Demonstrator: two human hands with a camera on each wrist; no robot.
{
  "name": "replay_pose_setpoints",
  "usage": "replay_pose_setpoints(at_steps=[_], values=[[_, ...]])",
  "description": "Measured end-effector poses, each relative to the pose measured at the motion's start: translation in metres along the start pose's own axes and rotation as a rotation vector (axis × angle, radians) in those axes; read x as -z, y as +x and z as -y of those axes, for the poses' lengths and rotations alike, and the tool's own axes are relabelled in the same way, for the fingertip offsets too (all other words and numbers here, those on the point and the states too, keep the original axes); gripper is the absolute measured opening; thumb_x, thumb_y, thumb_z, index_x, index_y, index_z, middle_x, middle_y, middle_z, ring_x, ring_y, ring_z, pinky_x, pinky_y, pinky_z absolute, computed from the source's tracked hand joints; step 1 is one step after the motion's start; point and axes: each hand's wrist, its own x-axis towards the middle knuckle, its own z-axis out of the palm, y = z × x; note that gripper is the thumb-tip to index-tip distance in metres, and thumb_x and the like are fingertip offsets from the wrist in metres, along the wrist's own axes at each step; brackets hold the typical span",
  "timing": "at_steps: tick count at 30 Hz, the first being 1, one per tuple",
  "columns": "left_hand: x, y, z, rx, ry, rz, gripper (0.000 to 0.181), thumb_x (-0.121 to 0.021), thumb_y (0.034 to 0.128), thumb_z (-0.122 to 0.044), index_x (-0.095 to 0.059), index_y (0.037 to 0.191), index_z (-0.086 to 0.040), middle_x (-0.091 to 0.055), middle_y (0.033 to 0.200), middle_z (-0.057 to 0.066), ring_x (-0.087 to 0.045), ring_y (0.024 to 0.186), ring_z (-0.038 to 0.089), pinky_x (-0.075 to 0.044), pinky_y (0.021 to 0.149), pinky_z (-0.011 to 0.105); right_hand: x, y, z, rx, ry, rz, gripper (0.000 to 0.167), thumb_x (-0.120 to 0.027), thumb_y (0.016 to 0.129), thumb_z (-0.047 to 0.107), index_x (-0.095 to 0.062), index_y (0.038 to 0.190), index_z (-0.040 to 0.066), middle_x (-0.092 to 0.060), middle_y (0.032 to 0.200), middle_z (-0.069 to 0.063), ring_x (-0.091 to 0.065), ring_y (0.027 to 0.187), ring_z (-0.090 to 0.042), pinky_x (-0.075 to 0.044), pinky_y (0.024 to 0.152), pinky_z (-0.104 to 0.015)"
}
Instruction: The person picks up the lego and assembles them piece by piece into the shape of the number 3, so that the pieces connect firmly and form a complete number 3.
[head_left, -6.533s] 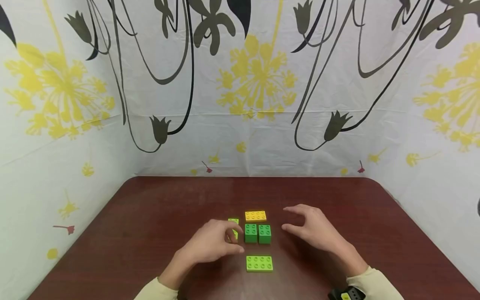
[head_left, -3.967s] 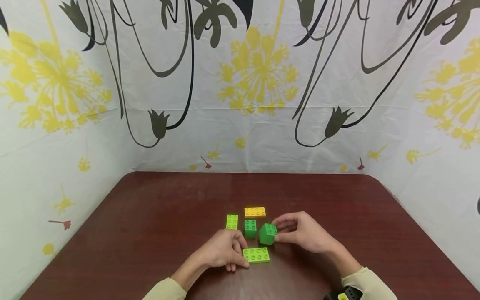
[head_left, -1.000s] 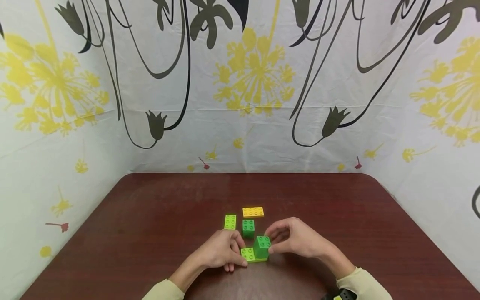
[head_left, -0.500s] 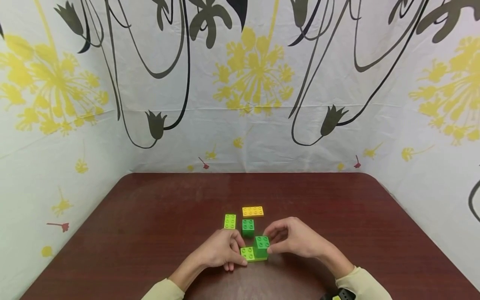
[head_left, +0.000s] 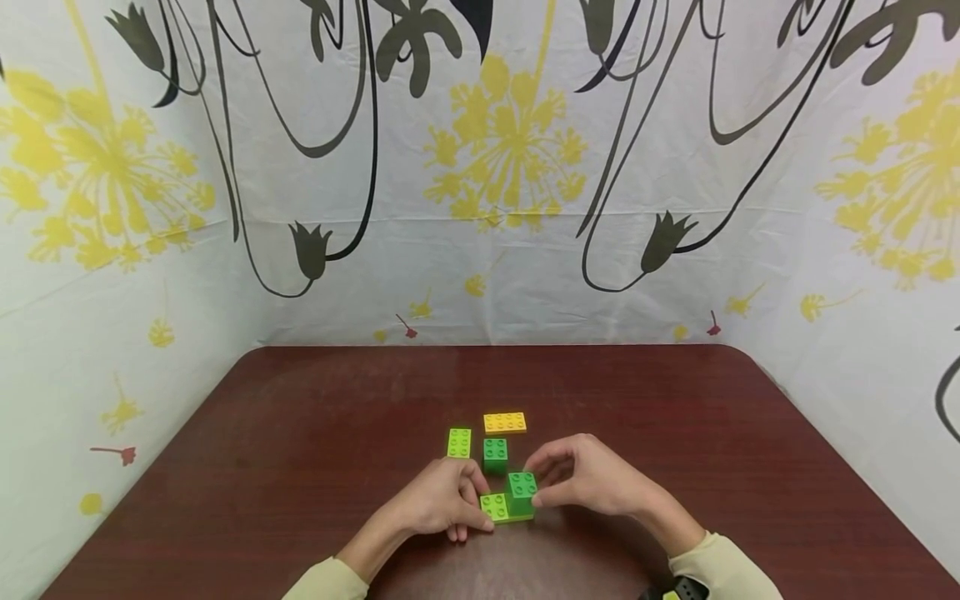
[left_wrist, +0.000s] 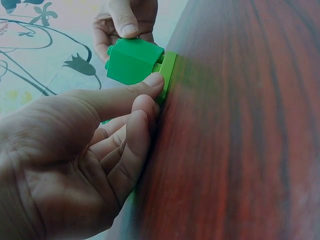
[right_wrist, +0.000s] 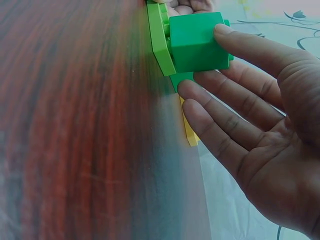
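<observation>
My left hand [head_left: 442, 500] pinches the left end of a flat lime-green building brick [head_left: 494, 505] lying on the table. Over the right half of that flat brick stands a tall green brick [head_left: 521, 492]. The thumb and fingers of my right hand [head_left: 600, 479] hold the tall brick from the right. In the right wrist view, studs of the lime-green brick [right_wrist: 159, 42] show in a narrow gap under the green brick [right_wrist: 197, 42]. Its far side is hidden in the head view.
Just behind stands a second green brick [head_left: 495, 455]. A smaller lime-green flat brick [head_left: 459, 443] lies beyond my left hand, partly covered by it, and a yellow flat brick [head_left: 505, 423] lies farthest back. The dark red table [head_left: 337, 400] meets patterned cloth walls.
My right hand took the tall green brick from beside its twin and brought it nearer, onto the flat brick. My left hand moved to that flat brick. The last second shows almost no motion.
</observation>
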Motion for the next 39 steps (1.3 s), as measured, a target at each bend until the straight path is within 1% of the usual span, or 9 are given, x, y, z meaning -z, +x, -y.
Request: replay_pose_setpoints(at_steps=[12, 25, 34, 39], values=[[-0.0003, -0.0008, 0.0016, -0.004, 0.008, 0.002, 0.028, -0.088, 0.0818, 0.0, -0.065, 0.097, -0.004, -0.068, 0.067, 0.003, -0.059, 0.043, 0.008, -0.05, 0.042, 0.023, -0.0028, 0.0015, -0.0008, 0.014, -0.035, -0.009, 0.027, -0.088, 0.088, 0.027, -0.079, 0.112, 0.019, -0.079, 0.106, 0.002, -0.076, 0.091, -0.012, -0.061, 0.079, -0.028], [0.0004, -0.0004, 0.0005, 0.001, 0.02, 0.0, 0.028, -0.088, 0.0819, -0.001, -0.065, 0.096, -0.005, -0.068, 0.067, 0.003, -0.058, 0.043, 0.008, -0.05, 0.042, 0.023, -0.0044, 0.001, 0.0015, 0.014, -0.061, -0.028, 0.028, -0.088, 0.087, 0.03, -0.08, 0.112, 0.021, -0.08, 0.106, 0.003, -0.076, 0.092, -0.011, -0.061, 0.079, -0.027], [-0.0003, -0.0012, -0.0005, -0.008, 0.01, -0.003, 0.028, -0.088, 0.0812, 0.001, -0.065, 0.095, -0.004, -0.066, 0.066, 0.002, -0.058, 0.043, 0.007, -0.05, 0.042, 0.023, -0.006, 0.001, 0.0024, 0.029, -0.123, -0.055, 0.028, -0.089, 0.086, 0.035, -0.081, 0.111, 0.025, -0.08, 0.106, 0.008, -0.075, 0.092, -0.006, -0.059, 0.08, -0.026], [-0.0001, -0.001, -0.0013, -0.006, 0.013, 0.001, 0.028, -0.088, 0.0813, 0.001, -0.065, 0.096, -0.004, -0.066, 0.066, 0.002, -0.058, 0.043, 0.008, -0.05, 0.042, 0.023, -0.0066, 0.0005, 0.0036, 0.035, -0.141, -0.068, 0.027, -0.089, 0.085, 0.035, -0.082, 0.11, 0.026, -0.08, 0.105, 0.009, -0.076, 0.092, -0.009, -0.059, 0.08, -0.025]])
